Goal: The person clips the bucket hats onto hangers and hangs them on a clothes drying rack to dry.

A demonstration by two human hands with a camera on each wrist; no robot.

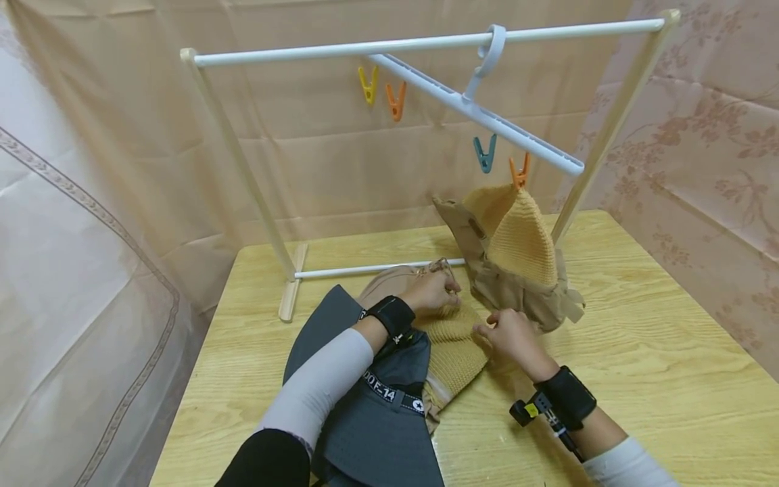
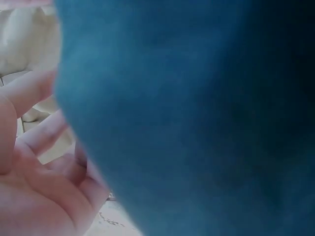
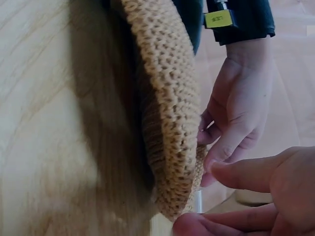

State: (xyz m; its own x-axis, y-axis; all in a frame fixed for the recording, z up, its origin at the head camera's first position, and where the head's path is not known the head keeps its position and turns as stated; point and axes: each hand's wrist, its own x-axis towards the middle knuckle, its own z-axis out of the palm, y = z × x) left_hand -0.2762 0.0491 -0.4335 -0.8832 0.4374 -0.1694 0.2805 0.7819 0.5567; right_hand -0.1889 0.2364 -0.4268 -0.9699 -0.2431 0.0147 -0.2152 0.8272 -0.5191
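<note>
My left hand point(image 1: 431, 292) grips the upper part of a tan knitted hat point(image 1: 453, 345) on the table. My right hand point(image 1: 516, 341) is at the hat's right edge. In the right wrist view its thumb and finger lie apart, fingertips right at the knitted rim point(image 3: 179, 128), facing the other hand. A dark blue-grey wide-brimmed hat point(image 1: 371, 433) with a lettered band lies under my left forearm; its cloth point(image 2: 147, 123) blocks most of the left wrist view. Behind, a brown hat with a knitted crown point(image 1: 523, 243) hangs from an orange clip point(image 1: 520, 170).
A rack with a white top bar point(image 1: 341, 49) stands across the table point(image 1: 657, 325). From it hangs a pale hanger point(image 1: 517, 132), bearing a yellow clip point(image 1: 368, 85), a second orange clip point(image 1: 396, 101) and a teal clip point(image 1: 485, 154). Pinkish cloth point(image 1: 389, 276) lies beyond my left hand.
</note>
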